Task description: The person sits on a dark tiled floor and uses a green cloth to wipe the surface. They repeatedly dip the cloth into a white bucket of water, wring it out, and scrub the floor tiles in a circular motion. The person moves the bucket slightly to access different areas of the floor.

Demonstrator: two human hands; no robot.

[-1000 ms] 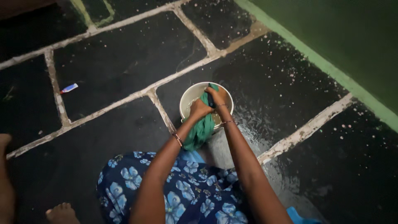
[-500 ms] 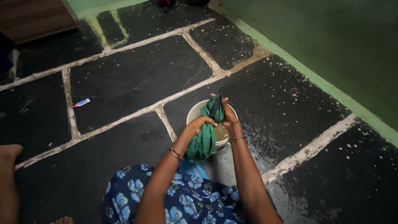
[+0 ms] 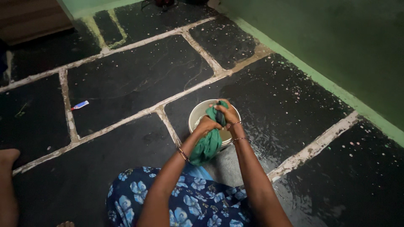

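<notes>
Over the pale bucket [image 3: 194, 117], both hands' grip, left hand [image 3: 207, 125] and right hand [image 3: 228, 113], clenches a bunched, wet green cloth [image 3: 207, 145].

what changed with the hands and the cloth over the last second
Half a second ago both hands had lifted the green cloth up above the white bucket; now the left hand and right hand have pressed it back down at the rim. Nothing was let go: both hands grip the cloth throughout. The bucket and the small tube on the floor stayed put.
</notes>
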